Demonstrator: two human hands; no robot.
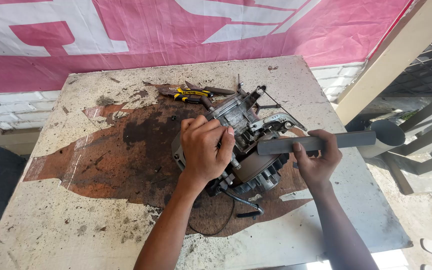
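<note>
The left hand (207,150) covers the near left part of the engine (246,145), so what its fingers touch there cannot be seen. Beyond this hand, the plier (192,94) jaws go behind the engine. The right hand (316,160) hides the middle of the grey bar (346,141).

Pink-and-white banner (176,35) hangs behind the table; no packages.

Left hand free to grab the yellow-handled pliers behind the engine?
Probably not at once: the left hand is closed on the engine. The pliers lie uncovered on the table just beyond it, so letting go would leave a clear path.
</note>
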